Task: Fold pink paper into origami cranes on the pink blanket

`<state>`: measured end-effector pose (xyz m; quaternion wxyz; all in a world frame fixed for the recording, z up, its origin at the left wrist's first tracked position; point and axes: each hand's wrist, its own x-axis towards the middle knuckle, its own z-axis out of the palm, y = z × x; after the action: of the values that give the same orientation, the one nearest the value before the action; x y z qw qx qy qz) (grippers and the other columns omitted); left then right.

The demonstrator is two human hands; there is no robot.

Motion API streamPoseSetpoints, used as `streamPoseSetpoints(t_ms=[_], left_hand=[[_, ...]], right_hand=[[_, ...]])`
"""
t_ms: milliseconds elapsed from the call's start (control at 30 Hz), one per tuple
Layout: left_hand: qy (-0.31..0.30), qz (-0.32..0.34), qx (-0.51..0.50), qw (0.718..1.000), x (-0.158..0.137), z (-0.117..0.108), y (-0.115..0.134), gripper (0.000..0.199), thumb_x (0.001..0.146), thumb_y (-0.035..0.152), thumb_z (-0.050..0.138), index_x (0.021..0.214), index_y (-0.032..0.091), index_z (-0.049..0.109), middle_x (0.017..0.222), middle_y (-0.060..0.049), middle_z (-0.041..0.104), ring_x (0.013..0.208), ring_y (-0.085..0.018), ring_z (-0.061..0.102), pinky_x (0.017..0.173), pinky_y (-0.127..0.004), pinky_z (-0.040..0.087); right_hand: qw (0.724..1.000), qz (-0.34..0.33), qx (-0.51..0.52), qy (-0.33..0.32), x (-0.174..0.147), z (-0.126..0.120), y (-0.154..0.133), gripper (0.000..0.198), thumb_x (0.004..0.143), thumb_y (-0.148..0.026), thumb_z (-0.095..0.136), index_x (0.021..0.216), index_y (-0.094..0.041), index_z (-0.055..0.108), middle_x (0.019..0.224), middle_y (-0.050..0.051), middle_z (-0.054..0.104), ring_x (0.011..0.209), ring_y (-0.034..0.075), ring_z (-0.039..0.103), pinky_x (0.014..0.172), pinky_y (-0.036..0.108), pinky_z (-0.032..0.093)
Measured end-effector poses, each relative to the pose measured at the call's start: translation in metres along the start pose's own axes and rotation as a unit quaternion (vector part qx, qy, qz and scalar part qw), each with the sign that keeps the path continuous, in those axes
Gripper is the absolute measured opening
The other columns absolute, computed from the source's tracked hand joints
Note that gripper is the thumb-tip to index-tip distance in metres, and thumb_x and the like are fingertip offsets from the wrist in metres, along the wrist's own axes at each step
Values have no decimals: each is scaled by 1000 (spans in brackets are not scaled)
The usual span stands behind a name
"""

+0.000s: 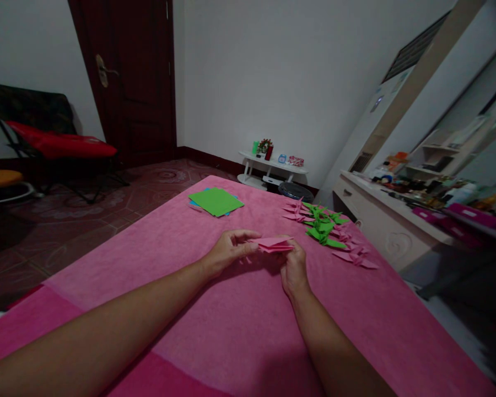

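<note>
Between my two hands, a little above the pink cloth [231, 298], is a folded piece of pink paper [273, 243] with several layers. My left hand [230, 249] pinches its left end between thumb and fingers. At the right end, my right hand [294, 269] grips the paper, its fingers partly hidden behind it. Right of my hands lie several folded paper cranes, green ones [323, 231] in the middle and pink ones [356, 256] around them. A stack of square paper sheets [216, 202], green on top with blue beneath, lies farther off to the left.
On the right stands a white dressing table [380, 212] crowded with bottles and boxes. A small white shelf [273, 162] with a plant and a clock is by the far wall. A folding chair [62, 143] with a red item and a brown door [132, 82] are at left.
</note>
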<state>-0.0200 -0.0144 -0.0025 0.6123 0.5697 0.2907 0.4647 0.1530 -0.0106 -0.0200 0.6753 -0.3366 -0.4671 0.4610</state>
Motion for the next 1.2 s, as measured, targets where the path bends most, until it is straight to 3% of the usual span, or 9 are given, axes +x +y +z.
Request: streamPoseSetpoints(t_ms=[233,333,467,700,800,900,1033,1133,1200], left_hand=[[-4,-21,-36,999,2,0,-3,36,68,24,66,102,13,66,62,0,62,46,-6,47,45,-17,32],[5,-25,-47,999,4,0,-7,28,72,35,65,85,10,68,57,-1,59,43,-5,45,43,-17,30],[17,-36,-47,998,6,-1,-10,38,75,47,61,71,9,64,59,-6,62,45,-8,51,45,-19,35],[70,-3,-55,996,7,-3,-10,50,70,37,69,112,11,63,69,-7,65,51,-9,52,48,-19,35],[109,-6,-41,993,8,-2,-9,51,69,32,70,114,10,63,66,-7,65,50,-9,51,48,-20,35],[126,1,-23,992,9,0,-10,48,68,28,70,111,8,65,65,-7,65,50,-8,50,49,-20,34],[102,8,58,993,8,1,-12,44,69,28,68,108,8,66,63,-5,64,49,-9,48,49,-21,34],[43,34,191,980,5,-2,-9,35,72,27,63,103,13,69,69,-6,66,54,-12,53,53,-23,39],[12,81,292,953,3,-7,-6,28,70,22,62,96,17,72,82,-7,67,68,-16,58,63,-26,44]], right_hand=[[997,15,-59,-55,-2,-4,-2,20,68,-15,54,84,-19,65,76,0,68,64,15,59,57,22,44],[994,15,-75,-71,-5,0,-7,21,70,-17,54,88,-20,65,80,-1,68,70,15,60,63,23,46],[994,14,-74,-76,-5,4,-10,27,71,-15,55,97,-21,61,85,-1,68,75,15,61,67,23,47],[997,31,-70,19,-2,-3,-4,32,79,-34,55,107,-19,57,83,2,64,66,15,59,54,23,46],[992,-38,-113,51,-2,-1,-8,29,78,-32,58,104,-20,59,91,4,64,76,16,59,61,25,47],[960,-154,-230,33,-5,5,-18,36,70,-21,66,105,-23,62,110,7,59,100,21,54,82,31,44],[905,-233,-351,-51,-5,9,-22,33,66,-11,67,94,-29,69,108,5,60,107,23,48,95,39,35],[906,-209,-352,-107,-1,2,-16,21,72,-11,62,78,-29,72,86,3,65,91,22,54,86,38,40],[916,-170,-337,-135,3,-7,-10,22,72,-10,59,75,-27,72,77,2,66,80,20,57,77,35,43]])
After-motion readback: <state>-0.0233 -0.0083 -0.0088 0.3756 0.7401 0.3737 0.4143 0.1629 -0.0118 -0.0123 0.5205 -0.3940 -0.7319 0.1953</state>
